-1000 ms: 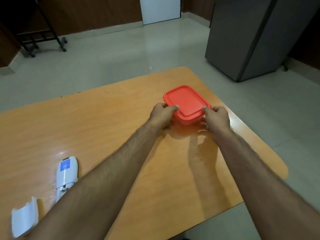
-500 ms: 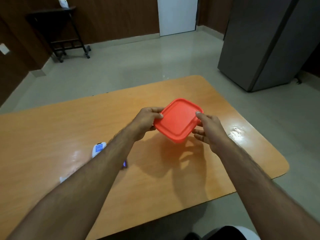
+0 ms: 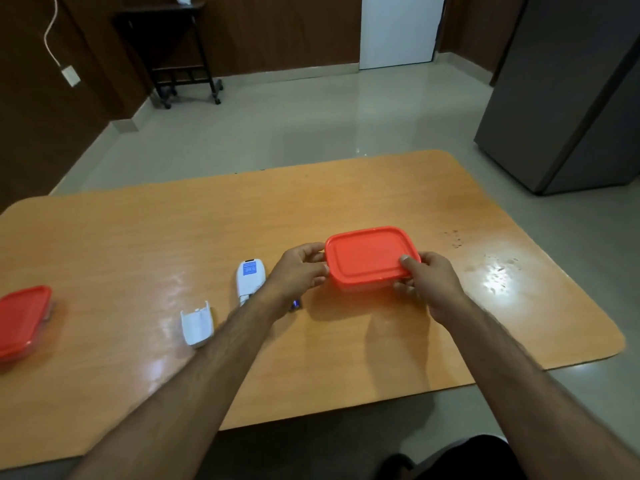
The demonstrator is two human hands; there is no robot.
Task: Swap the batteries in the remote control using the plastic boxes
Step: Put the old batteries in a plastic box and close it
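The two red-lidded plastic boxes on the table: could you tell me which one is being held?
The box right of centre: the left hand and right hand grip its ends. The other box sits untouched at the table's left edge.

this looks like a room in a home, a dining or utility room perhaps. a glossy wooden table (image 3: 346, 202) with rounded corners stands on pale polished floor tiles (image 3: 294, 133). beyond the table's far right corner stands a tall grey fridge (image 3: 571, 98). behind the table run dark wood-panelled walls (image 3: 277, 29) with a white door (image 3: 398, 29), and far left of it a black wheeled stand (image 3: 180, 57).
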